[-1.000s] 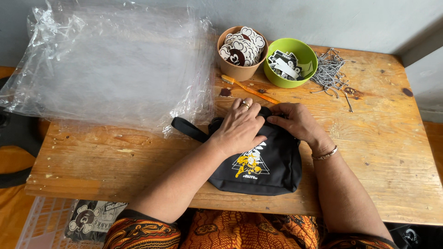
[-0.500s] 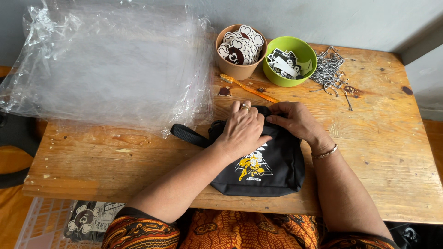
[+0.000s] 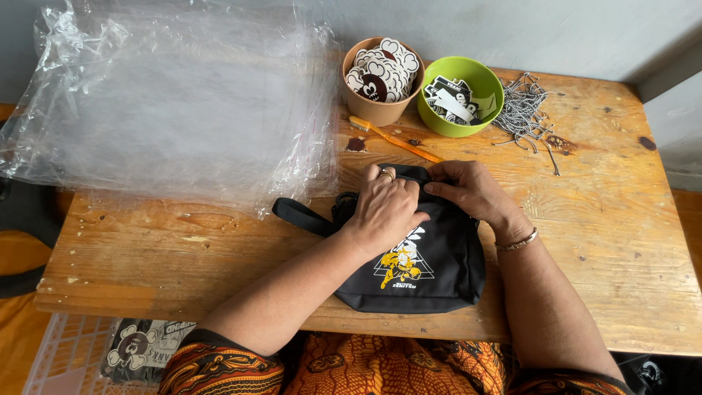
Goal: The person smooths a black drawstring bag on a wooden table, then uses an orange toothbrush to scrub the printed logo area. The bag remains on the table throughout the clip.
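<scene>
Both hands, left hand (image 3: 386, 208) and right hand (image 3: 468, 189), are closed, pinching the black pouch's (image 3: 431, 271) top edge. A hard tug could likely slide it toward the orange toothbrush (image 3: 398, 139) at 12 o'clock.

Small black pouch bag (image 3: 431, 271) lying flat on the near edge of the table, yellow-and-white graphic facing up (too small to make out), black strap trailing off to the left.

We see a worn wooden table (image 3: 599, 219). On it lie a stack of clear bags (image 3: 175, 110) at the left, a brown cup (image 3: 380, 110) and a green bowl (image 3: 468, 121) at the back, an orange toothbrush (image 3: 395, 137) before them, ball chains (image 3: 523, 110) to their right, and a black pouch (image 3: 431, 271) at the near edge.
</scene>
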